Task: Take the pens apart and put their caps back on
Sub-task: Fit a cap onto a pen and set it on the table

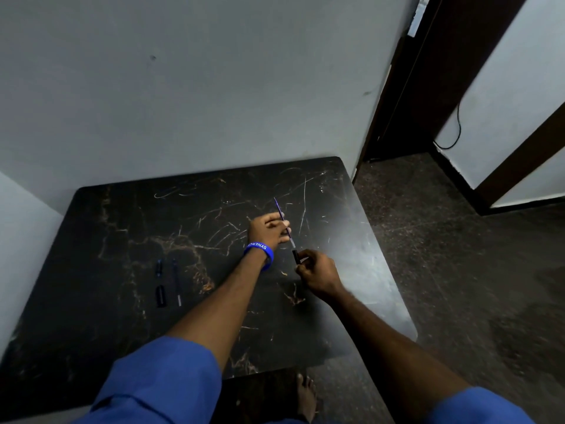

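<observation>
My left hand (269, 229), with a blue wristband, pinches a thin blue pen refill (280, 211) that points up and away over the black marble table (122, 228). The refill's lower end runs down toward a short dark pen piece (295, 256), held in the fingertips of my right hand (318, 275). Both hands hover above the table's right half. On the left of the table lie a small blue-tipped pen part (159, 267), a dark cap (160, 295) and a slim dark barrel (177, 283).
The table stands against a pale wall; its right edge (394, 270) drops to a dark speckled floor. A dark door frame (406, 96) rises at the back right. A bare foot (305, 396) shows below the table's near edge.
</observation>
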